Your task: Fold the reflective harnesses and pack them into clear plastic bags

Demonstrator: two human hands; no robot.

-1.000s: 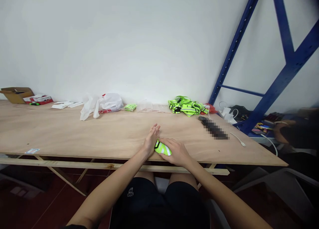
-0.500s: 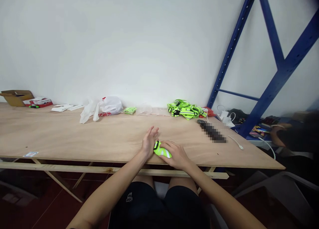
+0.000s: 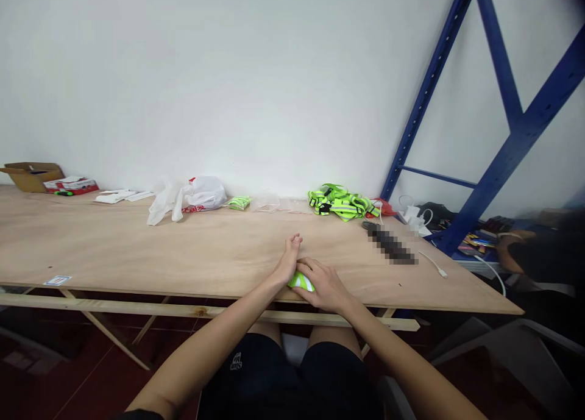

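Item: folded strap (image 3: 300,281), neon with a reflective band, at table (image 3: 137,249) near edge, 6 o'clock. Right hand (image 3: 322,281) presses flat over it; left hand (image 3: 289,258) open, edge-on against it. Apparently compacted. Loose straps (image 3: 342,200) at 1 o'clock unfolded; bag (image 3: 192,195) at 11.

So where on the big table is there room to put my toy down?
The widest bare patch of the table runs from the white plastic bag forward to the near edge, left of the left hand. It is crowded along the wall, around the pile of neon vests and the cables, and where both hands cover the small neon bundle.
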